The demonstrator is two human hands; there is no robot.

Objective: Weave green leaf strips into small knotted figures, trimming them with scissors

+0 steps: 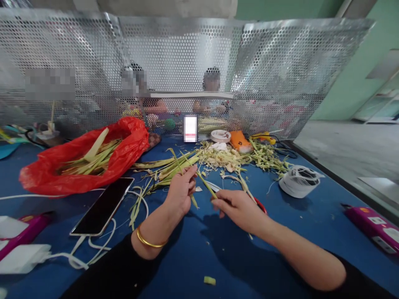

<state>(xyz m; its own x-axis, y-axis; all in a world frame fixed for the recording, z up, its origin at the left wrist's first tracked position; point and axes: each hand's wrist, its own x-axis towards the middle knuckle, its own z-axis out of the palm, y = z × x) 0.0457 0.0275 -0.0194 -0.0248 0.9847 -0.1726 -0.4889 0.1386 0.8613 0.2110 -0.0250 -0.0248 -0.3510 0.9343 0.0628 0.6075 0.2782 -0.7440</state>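
My left hand (182, 187), with a gold bangle at the wrist, is closed on a green leaf strip (178, 160); its lower tip hangs below the palm. A thin green stalk (206, 184) slants between the two hands, and my right hand (238, 207) pinches its lower end. Behind my right hand, a red curved handle (260, 205) shows in part, perhaps of scissors. Long green and dry leaves (165, 170) lie just beyond my left hand. Past the fingers, a heap of pale trimmings (227, 157) spreads over the blue table (193, 257).
An open red plastic bag (131, 141) of leaves stands left, near a phone (102, 207) with white cables. White tape rolls (299, 182), an orange packet (240, 141) and a purple box (372, 228) lie rightward. A perforated metal screen (174, 50) closes the back; people sit behind it.
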